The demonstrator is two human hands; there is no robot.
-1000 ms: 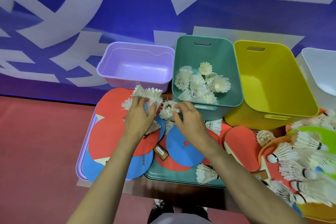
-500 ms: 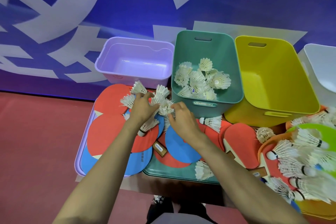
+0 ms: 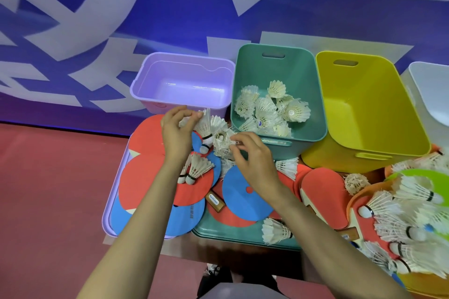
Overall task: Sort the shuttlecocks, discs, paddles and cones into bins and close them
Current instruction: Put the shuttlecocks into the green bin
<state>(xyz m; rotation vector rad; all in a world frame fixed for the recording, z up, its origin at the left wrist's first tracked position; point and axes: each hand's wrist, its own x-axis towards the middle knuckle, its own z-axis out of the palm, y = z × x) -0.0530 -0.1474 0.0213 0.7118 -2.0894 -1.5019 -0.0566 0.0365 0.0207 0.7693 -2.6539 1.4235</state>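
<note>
A cluster of white feathered shuttlecocks [image 3: 209, 127] is grasped by the left hand [image 3: 176, 136] and pinched by the right hand [image 3: 254, 162], just left of the teal plastic bin [image 3: 313, 80].

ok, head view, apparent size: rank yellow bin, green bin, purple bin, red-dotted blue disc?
1. yellow bin
2. green bin
3. purple bin
4. blue disc
Yellow sits nearer the camera than green, so that gap is unsure.

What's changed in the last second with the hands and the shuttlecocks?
Both hands lifted off the paddles: the left hand now holds a bunch of shuttlecocks raised clear, and the right hand pinches its edge. The pile in the green bin and the paddles stayed put.
</note>
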